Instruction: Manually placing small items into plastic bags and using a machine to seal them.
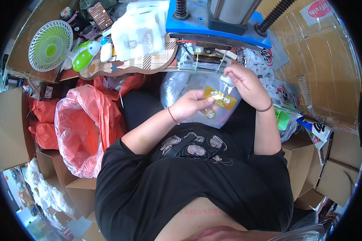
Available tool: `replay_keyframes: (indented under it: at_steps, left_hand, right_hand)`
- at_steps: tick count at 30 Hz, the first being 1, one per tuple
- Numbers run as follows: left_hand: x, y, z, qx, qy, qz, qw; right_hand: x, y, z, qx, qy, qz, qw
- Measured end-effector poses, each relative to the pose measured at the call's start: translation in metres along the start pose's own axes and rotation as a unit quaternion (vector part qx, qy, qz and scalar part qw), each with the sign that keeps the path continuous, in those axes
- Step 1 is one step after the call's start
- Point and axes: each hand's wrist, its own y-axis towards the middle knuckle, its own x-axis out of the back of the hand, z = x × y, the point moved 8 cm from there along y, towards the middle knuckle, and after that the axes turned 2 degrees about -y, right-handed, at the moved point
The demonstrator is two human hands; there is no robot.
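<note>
A clear plastic pouch with a gold printed band is held tilted in front of my chest. My left hand grips its left side, thumb lying over the gold print. My right hand is closed at the pouch's upper corner, its fingers pinched beside a small white piece there. Whether that piece is fixed to the pouch is too small to tell. Behind my left hand, more crumpled clear plastic hangs below the table edge. Above both hands stands a machine with a blue base plate and metal columns.
Red plastic bagging lines an opening at my left. White printed pouches are piled on the table, near a green-and-white fan and a phone. At the right, pouches with white pieces lie heaped before a cardboard box.
</note>
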Motion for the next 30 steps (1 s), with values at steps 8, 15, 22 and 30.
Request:
replay_keyframes:
  at_steps: [8,15,22,30]
  left_hand:
    - [0.036,0.032,-0.001,0.061,-0.051,-0.091,0.993]
    - [0.093,0.031,-0.046,0.001,0.227,-0.304,0.925]
    - [0.121,-0.04,-0.112,-0.221,0.746,-0.266,0.569]
    - [0.126,-0.041,-0.071,-0.105,0.331,-0.277,0.896]
  right_hand:
    - [0.013,-0.045,-0.091,-0.2,-0.282,-0.041,0.937]
    - [-0.006,-0.064,-0.127,-0.204,-0.238,-0.042,0.949]
    - [0.012,-0.074,-0.107,-0.094,-0.236,-0.168,0.953]
    - [0.015,-0.066,-0.065,-0.162,-0.157,-0.177,0.958]
